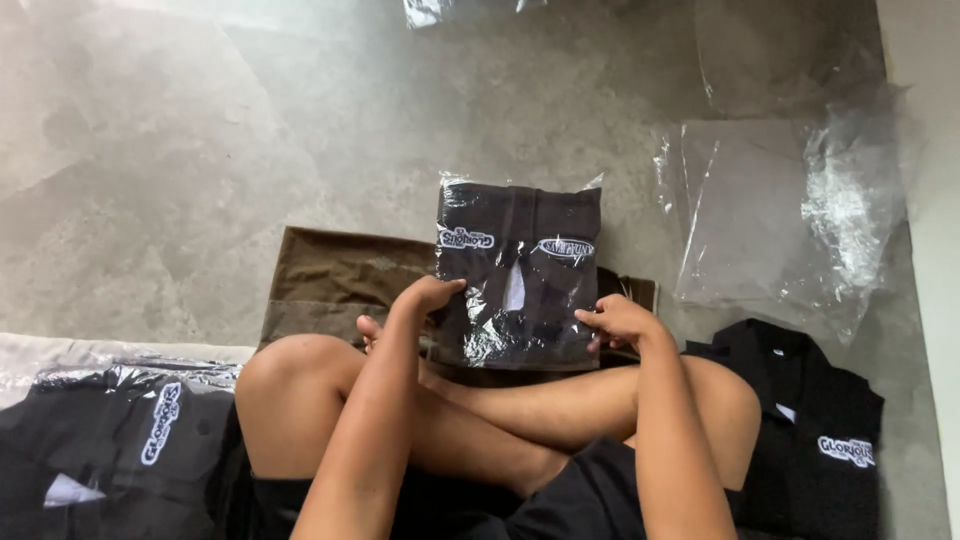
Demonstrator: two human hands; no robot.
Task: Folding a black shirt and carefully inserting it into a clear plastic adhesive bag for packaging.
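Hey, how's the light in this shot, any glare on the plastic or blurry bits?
Head view: soft, even daylight on the grey floor, faint shadows only. White glare streaks on the bagged dark shirt held by the left hand and right hand, stronger on the empty clear bags. Focus looks reasonably sharp throughout; dark shirts at both sides lose detail.

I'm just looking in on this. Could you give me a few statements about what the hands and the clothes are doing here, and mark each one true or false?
1. Both hands hold one bagged black shirt. True: the left hand is at its left edge, the right hand at its right.
2. The bagged shirt sits over a brown folded cloth. True.
3. The empty clear plastic bags lie to the person's left. False: they lie to the right.
4. An unbagged black shirt lies by the right knee. True.
5. The floor is green carpet. False: it is grey and stone-like.
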